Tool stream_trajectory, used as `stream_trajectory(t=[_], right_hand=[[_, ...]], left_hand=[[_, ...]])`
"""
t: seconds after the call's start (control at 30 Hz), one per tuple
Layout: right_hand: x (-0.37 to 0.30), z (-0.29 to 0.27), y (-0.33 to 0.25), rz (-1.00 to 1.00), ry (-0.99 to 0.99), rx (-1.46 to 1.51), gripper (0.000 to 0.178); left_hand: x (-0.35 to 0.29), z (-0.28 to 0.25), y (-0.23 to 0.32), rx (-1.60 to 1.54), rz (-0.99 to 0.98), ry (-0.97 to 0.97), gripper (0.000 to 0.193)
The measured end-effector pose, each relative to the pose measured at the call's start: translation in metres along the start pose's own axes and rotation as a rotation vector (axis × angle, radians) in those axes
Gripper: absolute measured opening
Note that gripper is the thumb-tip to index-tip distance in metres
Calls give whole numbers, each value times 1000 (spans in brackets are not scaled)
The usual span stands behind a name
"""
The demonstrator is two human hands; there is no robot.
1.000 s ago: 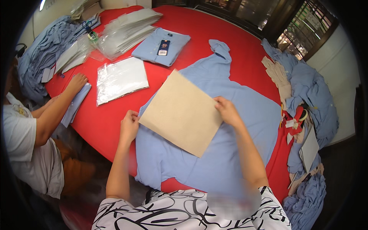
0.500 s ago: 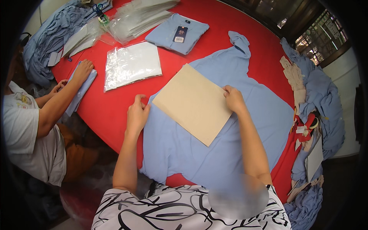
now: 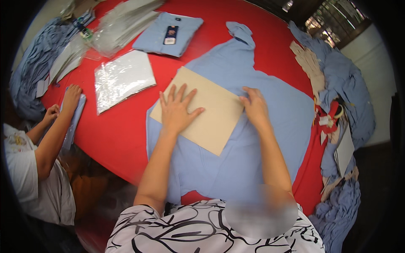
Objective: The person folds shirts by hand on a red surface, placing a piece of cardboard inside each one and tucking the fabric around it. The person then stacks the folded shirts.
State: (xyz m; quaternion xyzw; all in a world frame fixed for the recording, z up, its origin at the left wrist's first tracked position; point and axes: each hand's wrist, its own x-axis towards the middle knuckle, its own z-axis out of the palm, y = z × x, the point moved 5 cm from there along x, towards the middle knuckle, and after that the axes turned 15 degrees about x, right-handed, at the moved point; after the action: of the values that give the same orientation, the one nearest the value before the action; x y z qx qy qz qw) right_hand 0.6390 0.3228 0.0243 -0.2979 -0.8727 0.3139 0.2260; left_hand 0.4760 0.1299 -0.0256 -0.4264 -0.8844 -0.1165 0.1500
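Observation:
A light blue shirt lies spread on the red table, partly creased. On top of it rests a beige cardboard sheet, turned so that its corners point toward and away from me. My left hand lies flat on the sheet's left part, fingers spread. At the right corner of the sheet is my right hand, its thumb by the edge and its index finger stretched out, apart from the thumb.
A folded blue shirt with a dark tag and a clear plastic-wrapped pack lie beyond. Plastic bags are at the far left. Blue garments heap along the right. At left, a co-worker's hands handle blue cloth.
My left hand has moved right, from beside the cardboard onto it, and spread flat. My right hand's fingers have loosened at the corner. The whole view has shifted.

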Motion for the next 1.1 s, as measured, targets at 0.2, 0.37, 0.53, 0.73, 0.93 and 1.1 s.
stream_trajectory(t=[0.2,0.37,0.53,0.73,0.93,1.1], right_hand=[[-194,-100,128,623,329,-498,55],[-284,-128,162,647,349,-525,60],[-209,-124,137,549,406,-448,57],[14,-52,50,-17,140,57,47],[193,10,63,25,175,-98,53],[234,15,48,245,45,-61,42]], left_hand=[[-2,-2,3,23,-26,-2,65],[-1,-2,10,40,-46,24,66],[-2,-4,5,25,-17,16,69],[0,-11,1,-39,-35,23,76],[3,-10,3,-57,-37,16,77],[5,-8,6,-91,-39,7,77]])
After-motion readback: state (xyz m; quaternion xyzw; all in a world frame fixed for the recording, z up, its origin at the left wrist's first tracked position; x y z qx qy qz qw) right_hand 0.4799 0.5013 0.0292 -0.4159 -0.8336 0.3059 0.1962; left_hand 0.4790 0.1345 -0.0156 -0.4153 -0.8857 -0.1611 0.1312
